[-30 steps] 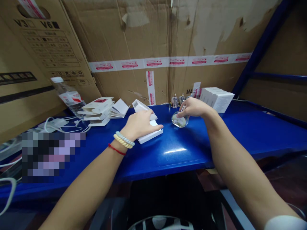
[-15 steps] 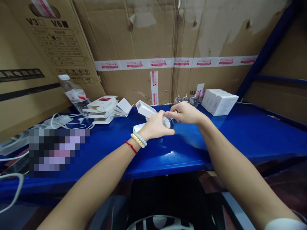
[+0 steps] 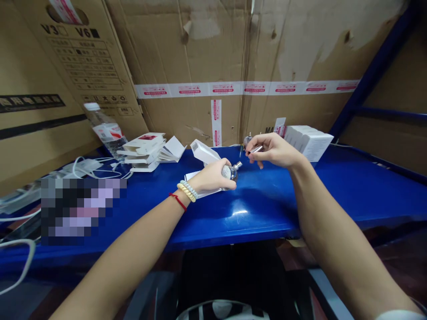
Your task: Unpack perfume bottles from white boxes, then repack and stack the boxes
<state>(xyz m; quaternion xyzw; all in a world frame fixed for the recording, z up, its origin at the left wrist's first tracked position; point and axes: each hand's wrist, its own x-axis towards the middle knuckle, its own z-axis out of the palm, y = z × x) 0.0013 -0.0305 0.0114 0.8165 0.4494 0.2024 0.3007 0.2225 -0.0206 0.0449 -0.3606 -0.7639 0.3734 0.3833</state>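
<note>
Glass is catching the light in the left hand (image 3: 212, 176), where thumb and fingers are wrapping around a perfume bottle (image 3: 232, 174) and leaving its metallic spray neck (image 3: 238, 165) bare and leaning towards the right hand (image 3: 276, 149). The bottle is sitting low over the blue tabletop (image 3: 267, 198), just beside a white carton (image 3: 207, 194) lying partly beneath the left hand; whether its base is touching anything, the view is not showing. The right hand is pinching what looks like a shiny metallic cap (image 3: 256, 149) between thumb and fingers, apart from the bottle. Smooth, curved glass is probably offering little friction, so a loosening or damp left grip could be letting the bottle slide out and knock against the hard surface. The uncovered neck is likely adding a risk: a finger pressing on it could be setting off a spray, and a sideways bump could be bending it. The cap, being small and slick, could be slipping from the fingertips and rolling away. Small glass bottles (image 3: 247, 141) are standing behind the right fingers, partly hidden, so a careless sweep could be toppling them, while a drifting wrist could be nudging the white boxes (image 3: 316, 144) beyond it.
</note>
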